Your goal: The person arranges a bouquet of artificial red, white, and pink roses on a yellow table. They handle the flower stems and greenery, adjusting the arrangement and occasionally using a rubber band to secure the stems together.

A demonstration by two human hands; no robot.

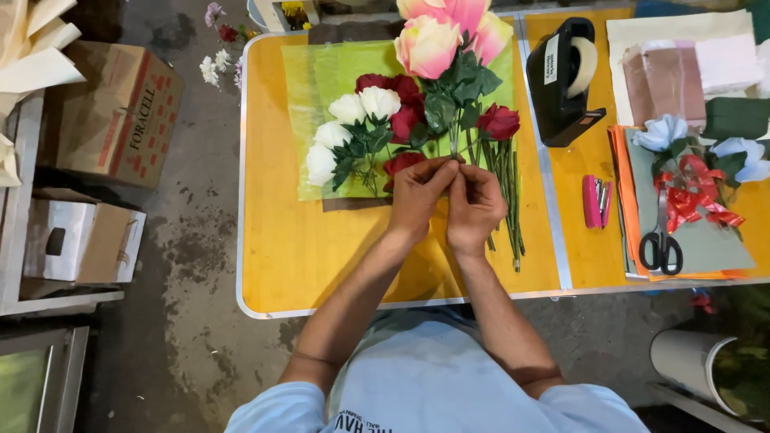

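Observation:
A bunch of artificial flowers lies on a green wrapping sheet [321,72] on the orange table [305,248]: white roses [353,112], dark red roses [401,100] and large pink-and-yellow blooms [429,44]. My left hand [417,196] and my right hand [475,207] are side by side at the middle of the table, fingertips pinched together on the green flower stems [457,148] just below the leaves. More loose stems [507,192] with a red rose [499,122] lie to the right of my right hand.
A black tape dispenser [565,80], a pink stapler [595,200], black-handled scissors [662,240], red ribbon [694,196] and pale blue flowers [662,132] on stacked paper sheets sit on the right. Cardboard boxes [116,112] stand on the floor to the left. A paper roll [698,361] stands at lower right.

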